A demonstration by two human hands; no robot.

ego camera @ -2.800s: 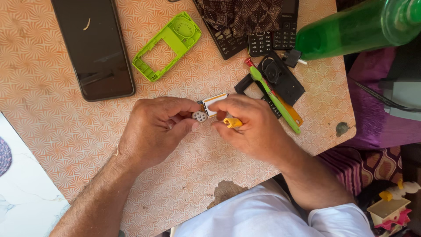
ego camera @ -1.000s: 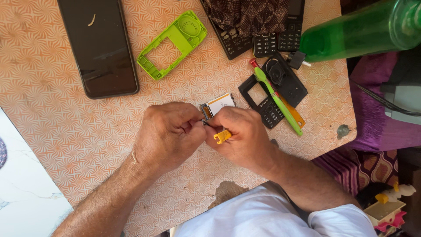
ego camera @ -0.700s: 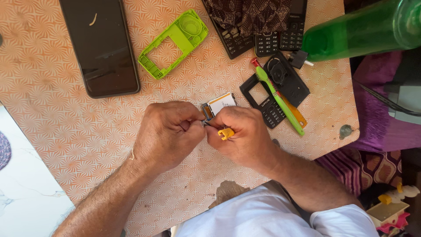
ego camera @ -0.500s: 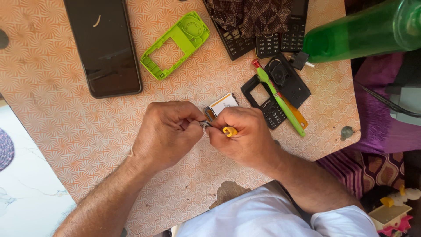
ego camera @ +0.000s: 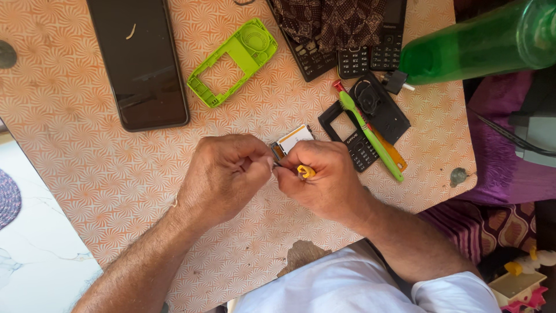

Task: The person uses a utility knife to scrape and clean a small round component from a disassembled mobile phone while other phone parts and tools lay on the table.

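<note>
Both hands closed together over a small phone part

The left hand (ego camera: 229, 174) and right hand (ego camera: 321, 177) have drawn closer than a few seconds ago, hiding the small round metal piece seen then. The right now pinches a yellow-handled tool (ego camera: 305, 171) against the small display module (ego camera: 292, 141), near the surface's (ego camera: 87, 174) middle; fine fitting work seems underway. The green phone frame (ego camera: 234, 61) lies untouched.
</note>
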